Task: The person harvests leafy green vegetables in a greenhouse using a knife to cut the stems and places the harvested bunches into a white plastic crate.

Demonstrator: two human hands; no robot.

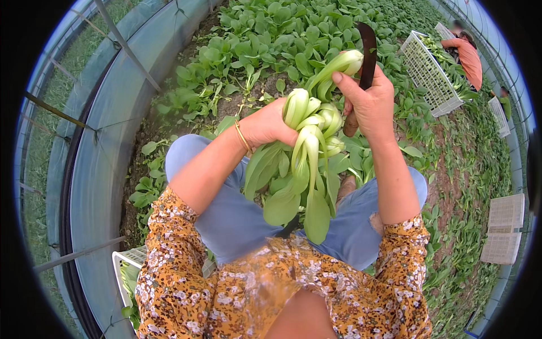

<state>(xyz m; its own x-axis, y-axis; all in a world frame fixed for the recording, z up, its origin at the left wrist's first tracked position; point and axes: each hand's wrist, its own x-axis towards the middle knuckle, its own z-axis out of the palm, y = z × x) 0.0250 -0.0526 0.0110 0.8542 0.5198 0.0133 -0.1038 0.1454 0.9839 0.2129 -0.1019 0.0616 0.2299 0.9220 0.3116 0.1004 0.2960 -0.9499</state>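
My left hand point(271, 123) is closed around a bunch of bok choy point(311, 123), with the pale bases up and the green leaves hanging down over my lap. In my right hand point(368, 99) is a knife with a dark curved blade point(367, 51) pointing up. Between the thumb and fingers of that same hand sits a single bok choy head point(338, 68), its cut base next to the blade. This head is just above the bunch, and its leaves run down behind it. The knife's handle is mostly hidden by my fingers.
Dense rows of growing bok choy point(288, 29) stand ahead. A white plastic crate point(432, 76) of greens is at the upper right, near a person in an orange top point(468, 59). Another crate point(123, 256) is behind my left side. Plastic greenhouse sheeting point(101, 169) runs along the left.
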